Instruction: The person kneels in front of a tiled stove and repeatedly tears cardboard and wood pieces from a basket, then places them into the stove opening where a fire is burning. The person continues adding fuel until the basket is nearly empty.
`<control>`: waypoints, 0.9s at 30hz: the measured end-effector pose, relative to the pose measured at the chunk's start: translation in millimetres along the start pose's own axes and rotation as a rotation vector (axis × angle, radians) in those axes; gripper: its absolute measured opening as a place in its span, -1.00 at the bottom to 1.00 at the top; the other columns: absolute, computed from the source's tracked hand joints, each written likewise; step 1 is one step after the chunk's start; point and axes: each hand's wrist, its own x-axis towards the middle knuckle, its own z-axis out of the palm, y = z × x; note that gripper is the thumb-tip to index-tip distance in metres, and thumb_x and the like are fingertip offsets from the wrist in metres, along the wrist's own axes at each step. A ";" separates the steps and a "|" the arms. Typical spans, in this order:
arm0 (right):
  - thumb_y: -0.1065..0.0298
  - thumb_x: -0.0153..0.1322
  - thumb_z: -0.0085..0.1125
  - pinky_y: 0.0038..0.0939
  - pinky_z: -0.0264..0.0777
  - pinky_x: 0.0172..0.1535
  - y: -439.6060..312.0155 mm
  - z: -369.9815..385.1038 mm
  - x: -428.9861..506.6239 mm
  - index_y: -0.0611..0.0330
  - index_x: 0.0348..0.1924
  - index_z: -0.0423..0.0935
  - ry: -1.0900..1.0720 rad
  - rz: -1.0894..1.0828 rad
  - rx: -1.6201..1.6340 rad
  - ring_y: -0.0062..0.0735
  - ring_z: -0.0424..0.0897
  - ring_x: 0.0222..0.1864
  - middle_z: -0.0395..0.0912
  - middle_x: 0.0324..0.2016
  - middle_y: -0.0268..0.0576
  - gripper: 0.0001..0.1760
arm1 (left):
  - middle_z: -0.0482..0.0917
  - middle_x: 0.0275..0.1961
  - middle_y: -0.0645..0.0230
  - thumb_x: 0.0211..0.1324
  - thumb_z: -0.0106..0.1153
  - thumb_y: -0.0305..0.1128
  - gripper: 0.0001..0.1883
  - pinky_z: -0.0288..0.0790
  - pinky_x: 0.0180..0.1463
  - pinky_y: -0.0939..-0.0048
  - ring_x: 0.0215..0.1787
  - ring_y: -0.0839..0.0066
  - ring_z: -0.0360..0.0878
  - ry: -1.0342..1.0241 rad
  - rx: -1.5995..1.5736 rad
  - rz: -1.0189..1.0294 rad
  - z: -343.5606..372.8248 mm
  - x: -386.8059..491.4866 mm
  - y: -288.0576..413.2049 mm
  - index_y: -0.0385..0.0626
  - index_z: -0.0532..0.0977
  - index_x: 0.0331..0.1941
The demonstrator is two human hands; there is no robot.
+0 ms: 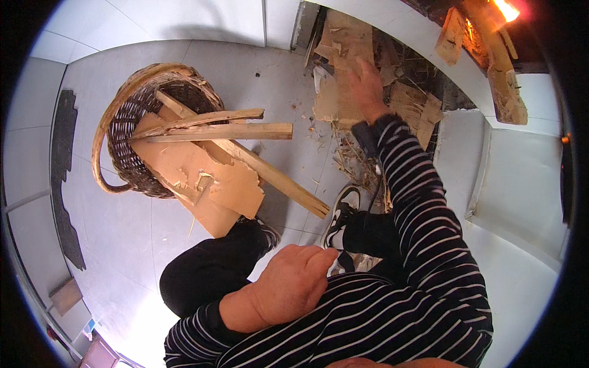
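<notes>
My right hand is stretched out over torn cardboard in a recess under the stove's white front; whether its fingers grip the cardboard cannot be told. Close to my body, my left hand is curled, with nothing visible in it. On the floor at the left a wicker basket lies tilted, its mouth towards my right. Split wood sticks and a large torn piece of cardboard stick out of it. At the upper right, a piece of firewood juts from the opening of the burning stove.
Flames burn at the upper right, above the recess. Straw and wood bits litter the floor beside my shoe. More torn cardboard lies right of my right hand. A dark strip runs along the left wall.
</notes>
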 end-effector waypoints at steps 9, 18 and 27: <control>0.31 0.42 0.07 -0.14 0.43 -0.20 74.6 15.3 -104.7 0.38 0.04 0.40 -0.250 0.810 -0.014 -0.04 0.54 -0.19 0.51 -0.13 0.13 -0.61 | 0.53 -0.33 0.12 -0.02 0.08 -0.60 -0.63 0.36 -0.27 0.19 -0.34 0.09 0.49 -0.014 0.024 0.020 1.9 -4.4 5.2 -0.28 0.39 -0.04; 0.37 0.39 0.09 -0.19 0.26 -0.64 30.6 39.5 -114.5 0.36 -0.42 0.52 -0.164 0.995 0.847 -0.25 0.40 -0.68 0.40 -0.66 -0.08 -0.80 | 0.53 -0.33 0.14 -0.06 0.10 -0.59 -0.60 0.35 -0.27 0.18 -0.34 0.11 0.49 -0.006 0.010 0.010 0.8 -7.7 -0.6 -0.27 0.39 -0.03; 0.24 0.45 0.04 -0.22 0.30 -0.61 2.0 59.0 -135.3 0.36 -0.47 0.52 0.110 1.211 0.993 -0.28 0.41 -0.73 0.49 -0.66 -0.04 -0.66 | 0.51 -0.38 0.18 -0.09 0.10 -0.58 -0.58 0.33 -0.28 0.19 -0.37 0.13 0.47 -0.030 0.007 -0.028 -1.0 0.2 0.3 -0.26 0.39 -0.03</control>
